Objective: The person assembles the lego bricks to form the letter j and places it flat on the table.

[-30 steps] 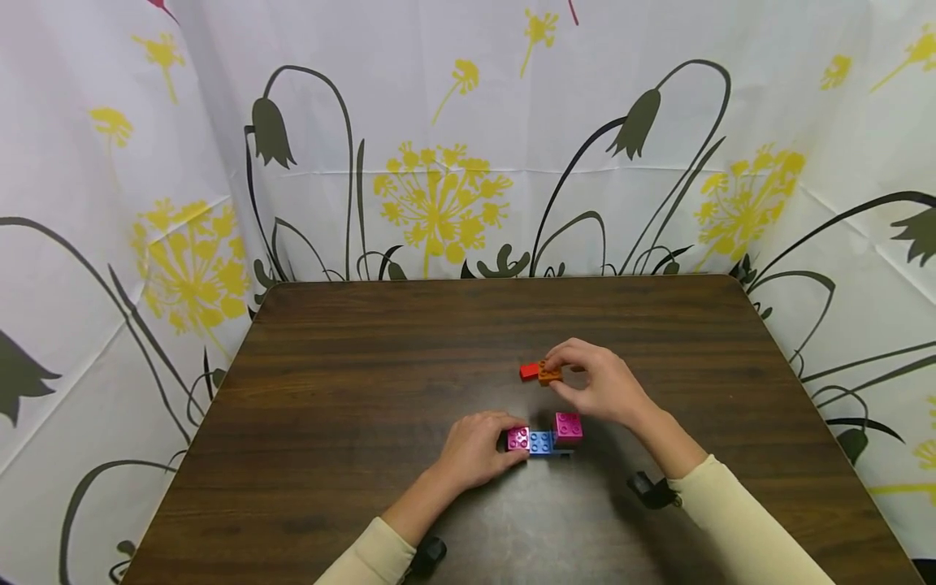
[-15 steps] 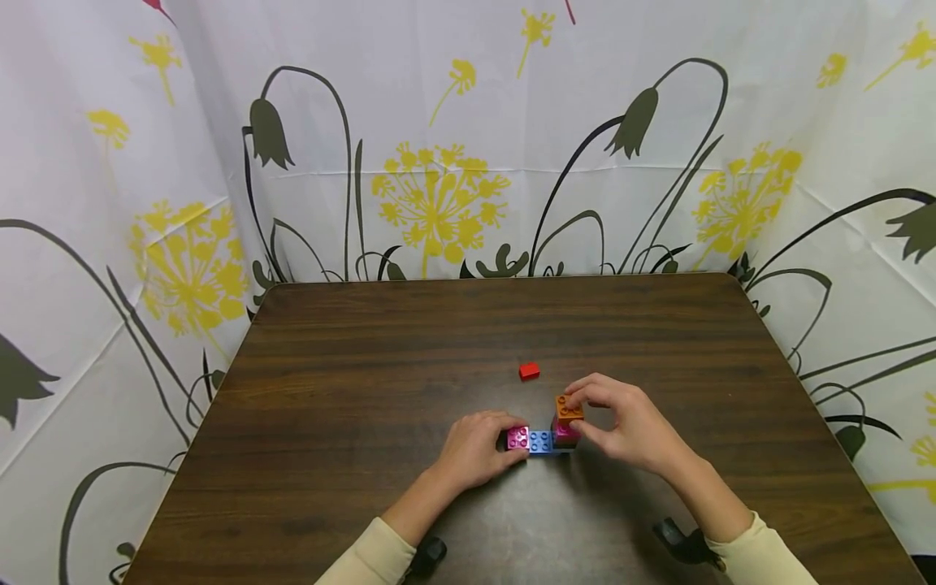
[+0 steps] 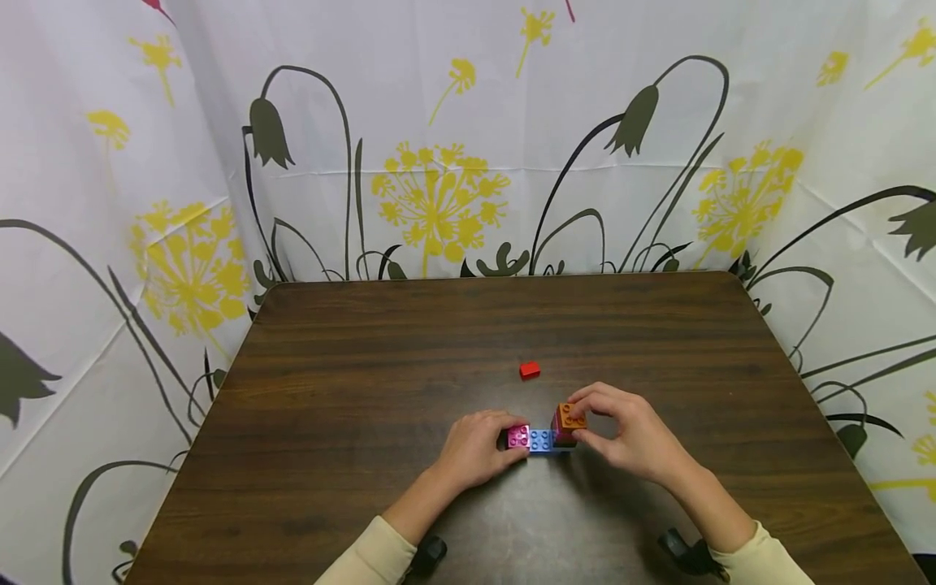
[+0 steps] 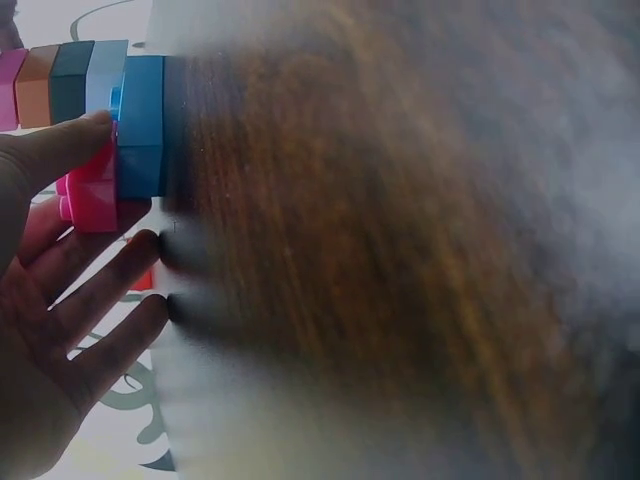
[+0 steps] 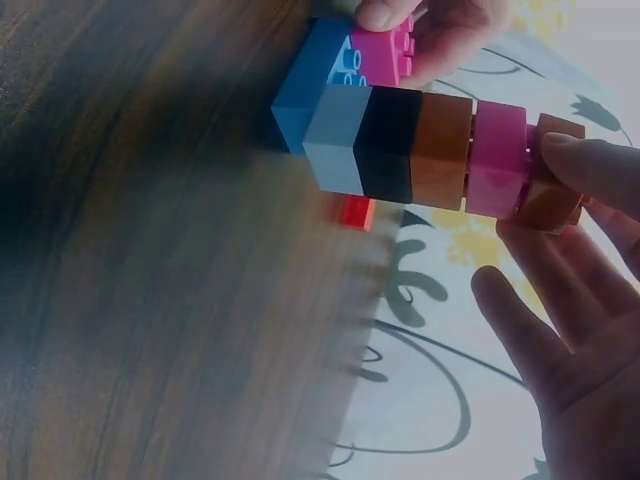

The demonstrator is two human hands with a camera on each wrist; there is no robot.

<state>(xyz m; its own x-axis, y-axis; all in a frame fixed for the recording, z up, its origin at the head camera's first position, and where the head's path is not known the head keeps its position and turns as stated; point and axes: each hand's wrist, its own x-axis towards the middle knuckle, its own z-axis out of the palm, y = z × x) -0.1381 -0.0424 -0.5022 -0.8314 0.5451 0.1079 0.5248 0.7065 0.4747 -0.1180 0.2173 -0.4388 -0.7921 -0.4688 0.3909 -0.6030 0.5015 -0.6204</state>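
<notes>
My right hand (image 3: 636, 435) pinches an orange toy building brick (image 5: 550, 195) between thumb and fingers, on top of a stack. Beneath it in the right wrist view come a pink brick (image 5: 497, 160), a lower orange brick (image 5: 440, 150), a black brick (image 5: 388, 145) and a pale grey-blue brick (image 5: 337, 140). This stack rises from the right end of a long blue brick (image 3: 541, 441) on the table. On its left end sits another pink brick (image 3: 518, 436), held between the thumb and fingers of my left hand (image 3: 475, 451). Whether the top brick is fully pressed down I cannot tell.
A single red brick (image 3: 530, 370) lies on the dark wooden table (image 3: 366, 357), beyond the stack. A white curtain (image 3: 453, 114) with yellow and dark green flower prints hangs behind the table and at both sides.
My right hand has carried the orange brick from beside the red brick toward me, onto the pink brick atop the stack, then slightly lower. The left hand has kept its place.
</notes>
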